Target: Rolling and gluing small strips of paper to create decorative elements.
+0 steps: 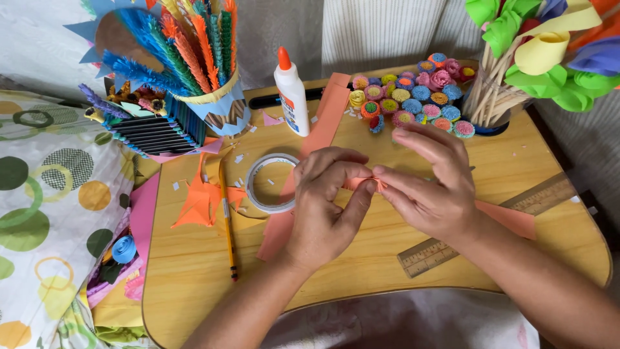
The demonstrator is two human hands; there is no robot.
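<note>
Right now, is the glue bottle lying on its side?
No, the glue bottle stands upright on the wooden table, orange cap up, behind the tape roll.

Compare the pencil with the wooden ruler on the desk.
The pencil is thin, round and orange-yellow; the ruler is flat, wide and brown. The pencil lies nearly straight up and down left of the hands; the ruler lies slanted, partly under the right hand's wrist. Both rest on the wooden desk.

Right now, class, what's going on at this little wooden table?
A person sits at a wooden lap table, pinching a small piece of salmon-coloured paper between both hands. The left hand and right hand meet over a longer strip of the same paper. Nearby lie a tape roll, a pencil, a glue bottle, a wooden ruler and a cluster of rolled paper flowers.
</note>
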